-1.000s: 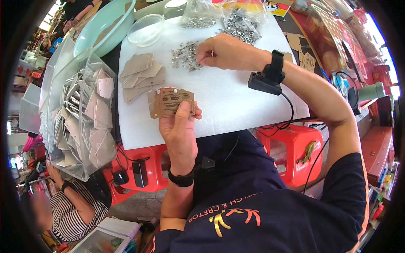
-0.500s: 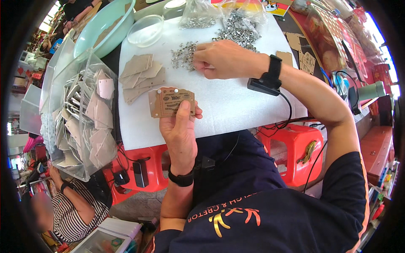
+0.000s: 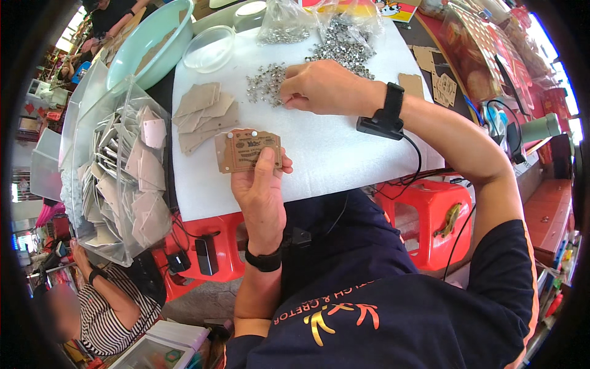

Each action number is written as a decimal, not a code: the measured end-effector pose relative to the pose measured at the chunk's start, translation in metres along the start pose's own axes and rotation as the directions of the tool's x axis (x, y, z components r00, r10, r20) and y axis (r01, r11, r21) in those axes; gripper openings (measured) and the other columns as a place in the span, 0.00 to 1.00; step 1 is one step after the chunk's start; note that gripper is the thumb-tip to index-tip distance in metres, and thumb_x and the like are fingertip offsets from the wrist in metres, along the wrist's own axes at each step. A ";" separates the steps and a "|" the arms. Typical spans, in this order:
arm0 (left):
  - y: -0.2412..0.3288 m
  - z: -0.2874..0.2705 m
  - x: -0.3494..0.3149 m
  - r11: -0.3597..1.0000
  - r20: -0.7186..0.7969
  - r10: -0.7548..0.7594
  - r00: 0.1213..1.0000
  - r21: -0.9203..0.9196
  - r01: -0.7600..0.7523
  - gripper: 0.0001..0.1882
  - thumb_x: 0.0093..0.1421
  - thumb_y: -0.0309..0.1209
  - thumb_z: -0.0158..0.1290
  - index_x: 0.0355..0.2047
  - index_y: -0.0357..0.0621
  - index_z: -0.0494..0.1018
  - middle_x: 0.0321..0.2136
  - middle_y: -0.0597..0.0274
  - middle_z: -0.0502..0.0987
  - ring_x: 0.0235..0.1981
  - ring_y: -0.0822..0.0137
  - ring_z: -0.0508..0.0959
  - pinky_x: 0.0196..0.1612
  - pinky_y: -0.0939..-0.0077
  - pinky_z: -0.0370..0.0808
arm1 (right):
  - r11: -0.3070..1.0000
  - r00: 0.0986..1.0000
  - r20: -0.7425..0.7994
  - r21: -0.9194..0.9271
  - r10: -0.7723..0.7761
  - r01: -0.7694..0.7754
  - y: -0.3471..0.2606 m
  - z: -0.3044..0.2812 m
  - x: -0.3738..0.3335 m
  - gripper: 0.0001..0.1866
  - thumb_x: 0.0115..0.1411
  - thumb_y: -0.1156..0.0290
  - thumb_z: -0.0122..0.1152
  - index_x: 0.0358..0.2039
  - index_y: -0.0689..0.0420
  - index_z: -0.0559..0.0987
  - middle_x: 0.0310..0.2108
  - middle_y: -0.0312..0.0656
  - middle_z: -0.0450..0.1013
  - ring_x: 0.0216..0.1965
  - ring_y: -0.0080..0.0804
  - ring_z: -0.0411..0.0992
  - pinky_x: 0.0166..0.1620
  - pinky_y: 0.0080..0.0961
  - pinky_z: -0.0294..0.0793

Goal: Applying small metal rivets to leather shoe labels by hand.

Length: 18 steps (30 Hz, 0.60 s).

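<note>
A printed brown cardboard tag [image 3: 236,150] with small holes and two whitish studs along its top edge is pinched in my left hand [image 3: 263,200], thumb on its face. My right hand [image 3: 329,87] is closed, fingertips down at the left edge of the small silvery metal fasteners [image 3: 263,85] scattered on the white foam sheet [image 3: 332,147]. Whatever its fingers hold, if anything, is hidden. Just beyond the held tag lies a loose stack of plain grey-brown cardboard tags [image 3: 198,101].
Left of the sheet stands a clear plastic bin [image 3: 126,246] full of tags, with a pale green basin [image 3: 184,37] behind it. A round clear lid [image 3: 209,49] and plastic bags of fasteners [image 3: 286,24] lie at the back. Red stools [image 3: 430,227] stand below; another person [image 3: 117,301] is at lower left.
The tag in my left hand has tipped very slightly. Both hands stay in nearly the same places, my right fingers still at the fasteners.
</note>
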<state>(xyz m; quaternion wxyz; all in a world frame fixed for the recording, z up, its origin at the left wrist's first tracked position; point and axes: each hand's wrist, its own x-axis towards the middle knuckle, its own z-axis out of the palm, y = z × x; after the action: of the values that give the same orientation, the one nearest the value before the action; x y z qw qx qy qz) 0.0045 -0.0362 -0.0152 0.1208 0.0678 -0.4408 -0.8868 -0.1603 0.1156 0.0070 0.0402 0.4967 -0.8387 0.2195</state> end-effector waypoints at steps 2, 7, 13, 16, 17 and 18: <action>0.000 0.000 0.000 1.000 -0.008 -0.001 1.000 -0.004 0.001 0.09 0.64 0.26 0.52 0.44 0.38 0.71 0.33 0.58 0.76 0.32 0.69 0.75 0.37 0.72 0.73 | 0.997 0.998 -0.052 -0.062 -0.041 0.038 0.002 0.006 0.002 0.03 0.56 0.70 0.60 0.28 0.55 0.78 0.29 0.40 0.73 0.29 0.42 0.75 0.33 0.35 0.75; 0.000 -0.002 0.000 1.000 0.000 0.005 1.000 0.013 -0.005 0.10 0.64 0.26 0.52 0.45 0.38 0.71 0.34 0.58 0.76 0.32 0.69 0.75 0.37 0.72 0.73 | 0.992 0.999 0.015 -0.121 -0.042 0.044 -0.007 0.002 0.008 0.05 0.57 0.68 0.59 0.28 0.55 0.77 0.29 0.41 0.73 0.29 0.43 0.75 0.33 0.37 0.75; 0.000 0.001 -0.001 1.000 -0.002 0.006 1.000 0.007 -0.006 0.11 0.64 0.26 0.52 0.47 0.39 0.70 0.35 0.58 0.76 0.32 0.69 0.75 0.37 0.72 0.73 | 0.987 0.997 -0.016 -0.146 -0.069 0.066 0.000 0.011 0.008 0.05 0.58 0.69 0.58 0.29 0.56 0.76 0.29 0.41 0.70 0.26 0.43 0.73 0.31 0.38 0.73; 0.000 -0.001 -0.001 1.000 -0.024 0.005 1.000 0.009 -0.004 0.12 0.64 0.25 0.52 0.48 0.39 0.69 0.35 0.58 0.76 0.32 0.69 0.75 0.37 0.72 0.73 | 0.988 0.994 0.023 -0.111 -0.107 0.108 -0.002 0.006 0.005 0.07 0.58 0.68 0.58 0.30 0.58 0.75 0.29 0.42 0.70 0.28 0.43 0.73 0.32 0.38 0.73; 0.000 -0.003 -0.001 1.000 -0.026 0.006 1.000 0.010 -0.006 0.12 0.64 0.25 0.52 0.48 0.39 0.69 0.35 0.58 0.76 0.32 0.69 0.75 0.37 0.72 0.73 | 0.991 0.991 0.055 -0.053 -0.123 0.126 -0.004 0.001 0.001 0.07 0.58 0.68 0.58 0.31 0.59 0.75 0.30 0.43 0.70 0.29 0.43 0.73 0.33 0.38 0.72; -0.001 -0.004 -0.001 1.000 -0.014 0.000 1.000 0.007 0.000 0.12 0.64 0.25 0.52 0.48 0.39 0.69 0.35 0.58 0.76 0.32 0.69 0.75 0.37 0.72 0.73 | 0.991 0.991 0.054 -0.054 -0.122 0.125 -0.007 -0.007 -0.004 0.07 0.58 0.68 0.58 0.31 0.59 0.75 0.30 0.43 0.70 0.29 0.43 0.73 0.33 0.38 0.72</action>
<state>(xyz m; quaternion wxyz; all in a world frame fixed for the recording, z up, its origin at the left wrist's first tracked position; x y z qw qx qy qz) 0.0060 -0.0384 -0.0182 0.1239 0.0745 -0.4432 -0.8847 -0.1538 0.1187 0.0140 0.0467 0.5517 -0.8131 0.1799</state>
